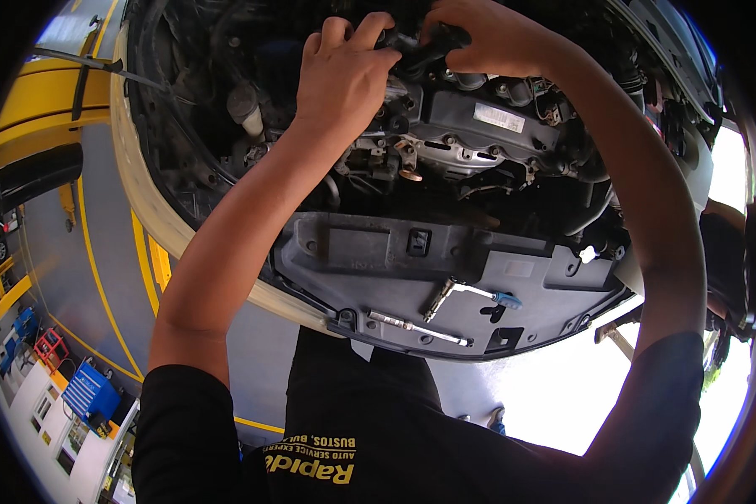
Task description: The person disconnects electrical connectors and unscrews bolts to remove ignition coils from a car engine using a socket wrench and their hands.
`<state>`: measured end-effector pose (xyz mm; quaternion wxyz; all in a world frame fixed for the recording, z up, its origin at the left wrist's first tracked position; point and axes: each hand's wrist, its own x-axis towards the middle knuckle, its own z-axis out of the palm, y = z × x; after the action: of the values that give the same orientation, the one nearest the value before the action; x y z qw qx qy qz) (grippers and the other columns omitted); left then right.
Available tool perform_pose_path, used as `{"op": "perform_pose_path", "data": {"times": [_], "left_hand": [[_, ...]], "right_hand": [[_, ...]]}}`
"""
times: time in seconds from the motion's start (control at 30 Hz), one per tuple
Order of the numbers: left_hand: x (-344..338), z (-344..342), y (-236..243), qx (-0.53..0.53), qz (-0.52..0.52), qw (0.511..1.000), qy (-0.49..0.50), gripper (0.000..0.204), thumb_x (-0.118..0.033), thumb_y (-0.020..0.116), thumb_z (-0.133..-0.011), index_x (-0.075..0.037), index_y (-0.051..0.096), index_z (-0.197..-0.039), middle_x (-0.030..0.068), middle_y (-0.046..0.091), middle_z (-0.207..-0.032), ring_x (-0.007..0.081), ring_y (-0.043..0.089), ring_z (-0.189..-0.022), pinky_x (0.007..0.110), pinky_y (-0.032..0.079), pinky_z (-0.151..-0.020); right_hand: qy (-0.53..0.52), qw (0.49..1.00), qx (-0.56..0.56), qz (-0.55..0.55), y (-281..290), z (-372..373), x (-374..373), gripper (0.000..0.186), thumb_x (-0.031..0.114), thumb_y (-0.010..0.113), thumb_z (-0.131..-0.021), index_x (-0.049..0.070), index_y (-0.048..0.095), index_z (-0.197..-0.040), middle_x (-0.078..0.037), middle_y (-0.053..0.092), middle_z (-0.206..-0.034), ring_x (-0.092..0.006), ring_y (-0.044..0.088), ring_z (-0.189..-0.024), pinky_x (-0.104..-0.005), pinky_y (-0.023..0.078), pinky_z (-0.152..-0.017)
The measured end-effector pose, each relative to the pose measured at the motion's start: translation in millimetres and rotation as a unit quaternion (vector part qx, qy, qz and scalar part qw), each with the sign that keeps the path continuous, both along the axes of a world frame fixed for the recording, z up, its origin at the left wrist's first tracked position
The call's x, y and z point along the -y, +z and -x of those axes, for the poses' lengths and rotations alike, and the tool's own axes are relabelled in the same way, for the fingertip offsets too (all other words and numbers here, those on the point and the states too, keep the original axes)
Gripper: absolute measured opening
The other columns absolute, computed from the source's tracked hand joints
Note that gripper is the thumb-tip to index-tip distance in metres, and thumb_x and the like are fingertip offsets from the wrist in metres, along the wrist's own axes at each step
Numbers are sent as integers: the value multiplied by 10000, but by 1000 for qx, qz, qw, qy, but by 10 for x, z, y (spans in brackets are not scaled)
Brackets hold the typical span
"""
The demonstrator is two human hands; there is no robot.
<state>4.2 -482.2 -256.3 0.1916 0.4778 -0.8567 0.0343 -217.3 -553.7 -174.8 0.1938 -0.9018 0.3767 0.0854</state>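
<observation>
Both my arms reach over an open engine bay to its far side. My left hand (344,71) has its fingers curled at a dark part near the top edge; what lies in its grip is mostly hidden. Close beside it, my right hand (494,40) is closed with thumb and fingers round a black, hose-like part (432,52) between the hands. Its exact kind is not clear. Just nearer to me lies the dark engine cover (453,115) with a white label (499,118). Below that is a metal heat shield (457,156).
On the black front panel (361,252) lie a ratchet handle with a blue end (505,300) and socket, and a silver extension bar (420,328). The pale car fender (147,197) curves at left. A blue tool cart (91,391) and yellow lift parts (46,97) stand beyond.
</observation>
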Motion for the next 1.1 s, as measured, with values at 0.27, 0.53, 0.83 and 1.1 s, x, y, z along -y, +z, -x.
{"op": "perform_pose_path", "data": {"times": [0.27, 0.53, 0.83, 1.1], "left_hand": [[-8, 449, 70, 69, -85, 989, 102, 279, -341, 861, -793, -221, 809, -1039, -23, 493, -1289, 273, 438, -1173, 441, 407, -988], [-18, 467, -41, -1, -59, 990, 127, 292, -331, 872, -776, -223, 810, -1040, -8, 477, -1284, 290, 432, -1168, 459, 386, -1009], [-57, 644, 80, 21, -101, 980, 171, 382, -408, 866, -794, -173, 800, -1089, 31, 484, -1312, 301, 446, -1178, 473, 390, -995], [-38, 552, 48, -30, -77, 986, 143, 391, -433, 822, -847, -124, 789, -1085, 57, 513, -1295, 329, 460, -1178, 474, 400, -993]], "right_hand": [[-138, 958, 157, -194, -40, 208, 125, 383, 157, 707, -772, 3, 691, -1122, -116, 707, -944, -243, 663, -879, -404, 519, -809], [-134, 943, 213, -217, -41, 352, 119, 392, 136, 685, -791, 22, 699, -1165, -76, 725, -960, -188, 648, -865, -365, 517, -812], [-169, 933, 228, -222, -33, 425, 135, 439, 149, 692, -783, 32, 712, -1205, -58, 723, -916, -163, 626, -812, -351, 509, -761], [-236, 923, 201, -227, 99, 412, -25, 462, 174, 690, -785, 44, 699, -1228, -52, 703, -892, -217, 658, -887, -377, 517, -824]]}}
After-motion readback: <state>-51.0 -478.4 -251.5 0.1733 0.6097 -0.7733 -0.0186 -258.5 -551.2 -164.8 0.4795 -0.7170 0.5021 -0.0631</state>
